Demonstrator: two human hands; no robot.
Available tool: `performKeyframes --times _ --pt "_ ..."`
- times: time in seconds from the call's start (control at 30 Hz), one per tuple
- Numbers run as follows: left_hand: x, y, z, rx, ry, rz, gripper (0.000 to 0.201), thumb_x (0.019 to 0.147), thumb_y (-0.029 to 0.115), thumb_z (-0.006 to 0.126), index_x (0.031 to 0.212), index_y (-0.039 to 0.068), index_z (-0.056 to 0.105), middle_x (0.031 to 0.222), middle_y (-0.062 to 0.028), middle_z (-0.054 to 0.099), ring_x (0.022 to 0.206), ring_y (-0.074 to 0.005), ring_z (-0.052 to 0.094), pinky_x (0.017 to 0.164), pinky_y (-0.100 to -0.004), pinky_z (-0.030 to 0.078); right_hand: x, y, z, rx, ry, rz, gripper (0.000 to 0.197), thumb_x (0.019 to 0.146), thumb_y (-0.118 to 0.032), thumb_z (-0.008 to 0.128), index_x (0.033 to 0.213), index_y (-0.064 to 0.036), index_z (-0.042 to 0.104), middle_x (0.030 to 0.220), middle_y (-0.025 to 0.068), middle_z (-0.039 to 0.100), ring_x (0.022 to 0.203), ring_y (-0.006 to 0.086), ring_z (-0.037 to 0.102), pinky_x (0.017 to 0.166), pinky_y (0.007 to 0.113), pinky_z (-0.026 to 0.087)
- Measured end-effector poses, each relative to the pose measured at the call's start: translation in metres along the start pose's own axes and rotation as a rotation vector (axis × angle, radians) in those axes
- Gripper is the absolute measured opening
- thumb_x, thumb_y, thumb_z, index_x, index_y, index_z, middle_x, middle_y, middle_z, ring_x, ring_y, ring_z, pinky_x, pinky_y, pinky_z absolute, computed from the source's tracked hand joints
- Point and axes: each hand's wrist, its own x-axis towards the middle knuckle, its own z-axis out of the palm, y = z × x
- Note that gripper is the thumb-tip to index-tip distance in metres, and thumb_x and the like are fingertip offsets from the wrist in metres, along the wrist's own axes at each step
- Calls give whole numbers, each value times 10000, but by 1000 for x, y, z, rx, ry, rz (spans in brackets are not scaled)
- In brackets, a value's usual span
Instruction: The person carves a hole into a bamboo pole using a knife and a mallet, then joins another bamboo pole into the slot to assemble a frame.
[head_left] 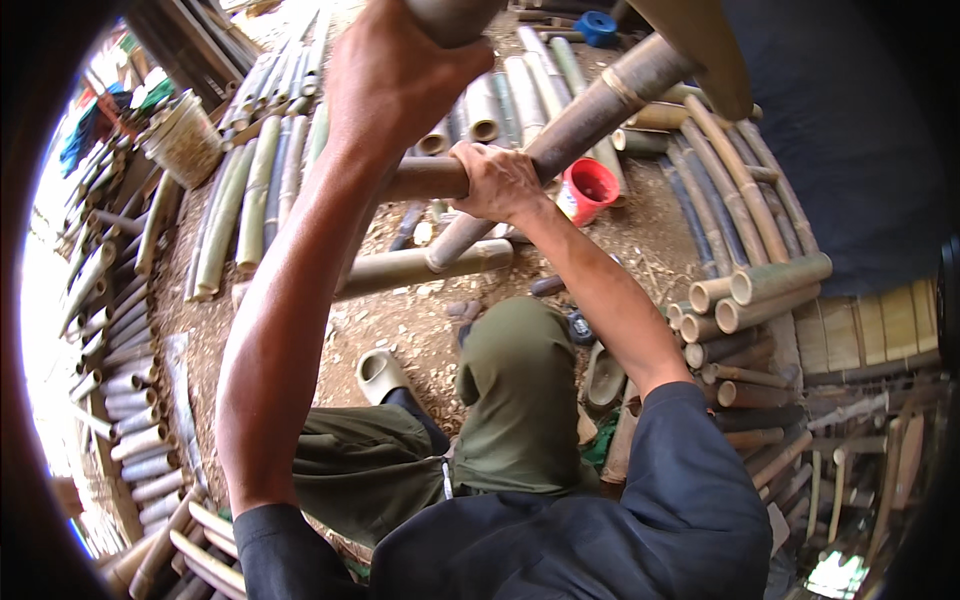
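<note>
My left hand (405, 85) is raised at the top, its fingers closed around something. A rounded grey-brown piece (455, 18) shows beside it, cut off by the upper edge. My right hand (497, 182) grips the right end of a short brown bamboo tube (425, 179), whose left part passes behind my left forearm. Touching that hand, a long bamboo pole (605, 105) slants from the upper right down to the ground. Its lower end (465, 238) meets a bamboo length lying crosswise (425, 268). A blurred tan object (700, 45) overlaps the pole's top end.
A red bucket (588, 190) stands just right of the slanted pole. Bamboo poles lie in rows ahead (262, 195), and cut tubes are stacked left (150, 440) and right (770, 290). A pale bucket (185, 140) stands far left. Chips cover the dirt floor (330, 345) by my feet.
</note>
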Motion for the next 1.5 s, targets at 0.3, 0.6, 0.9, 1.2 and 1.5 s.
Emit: performKeyframes --times 0.3,0.6,0.9,1.2,1.5 --pt "-44 -78 -129 181 -185 146 728 860 534 647 1417 93 488 1487 -145 443 1376 -321 424 1125 -541 321 -87 118 -128 161 475 660 350 723 -224 821 979 -39 671 762 82 707 594 161 671 599 330 583" --pt "-391 -338 -358 615 -285 -1351 319 797 202 717 648 -14 536 544 -73 497 534 -184 497 485 -384 381 -142 292 -279 371 736 1113 543 774 -307 836 1055 88 592 896 159 667 638 195 663 514 327 534" --pt "-465 -257 -292 450 -44 -1883 229 869 271 636 905 45 620 676 -60 526 527 -196 519 413 -360 398 -180 499 -312 271 940 1391 762 742 -298 858 1255 161 530 1237 216 615 1072 283 638 932 389 504" --pt "-428 -214 -286 514 168 -1920 231 871 272 631 909 44 619 688 -61 531 541 -195 525 427 -369 402 -277 669 -297 114 860 1651 699 903 -356 691 1399 71 446 1398 208 512 1285 281 492 1078 401 374" --pt "-378 -224 -297 610 100 -1842 225 864 259 642 919 43 614 696 -48 536 563 -187 535 457 -387 411 -288 682 -323 253 735 1663 512 866 -272 720 1247 40 578 1241 168 607 1115 313 584 881 477 502"
